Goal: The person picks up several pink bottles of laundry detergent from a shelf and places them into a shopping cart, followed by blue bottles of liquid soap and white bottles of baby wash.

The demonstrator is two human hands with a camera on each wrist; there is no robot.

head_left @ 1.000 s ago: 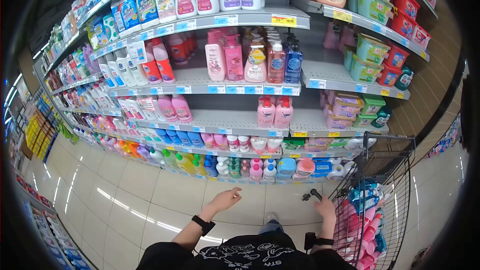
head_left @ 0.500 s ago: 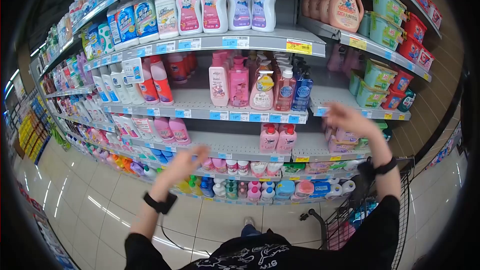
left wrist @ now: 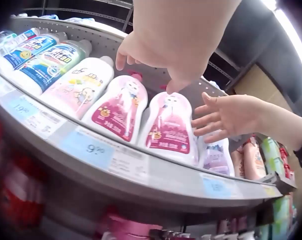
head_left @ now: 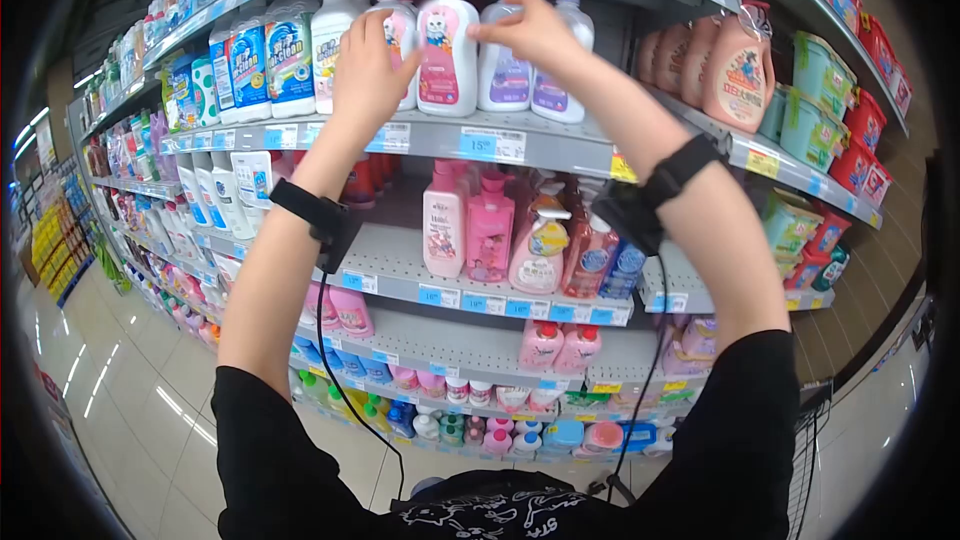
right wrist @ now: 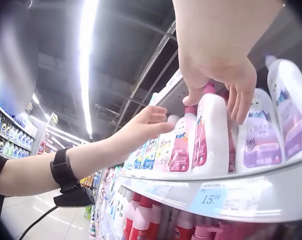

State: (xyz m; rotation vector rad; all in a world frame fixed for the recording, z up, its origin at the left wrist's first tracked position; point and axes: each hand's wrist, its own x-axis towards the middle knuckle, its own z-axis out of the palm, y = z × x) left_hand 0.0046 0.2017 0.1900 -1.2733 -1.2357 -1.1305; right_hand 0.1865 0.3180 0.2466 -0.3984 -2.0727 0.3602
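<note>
Two pump bottles with pink labels stand side by side on the upper shelf. In the head view, my left hand is raised in front of the left pink pump bottle, its fingers spread loosely. My right hand reaches in from the right, fingertips near the side of the right pink pump bottle. From the right wrist, thumb and fingers appear on either side of that bottle's pump top, loosely bent. Purple-labelled pump bottles stand just right of it, partly behind my right hand in the head view.
Blue-labelled cleaner bottles line the shelf to the left. Peach-coloured jugs fill the right bay. Below are pink bottles on a lower shelf. A wire cart stands at the lower right, and cables hang from both wrist cameras.
Both hands have risen from low near the cart and floor to the upper shelf. The right hand let go of the cart's black handle. The view has moved closer to the shelves.
</note>
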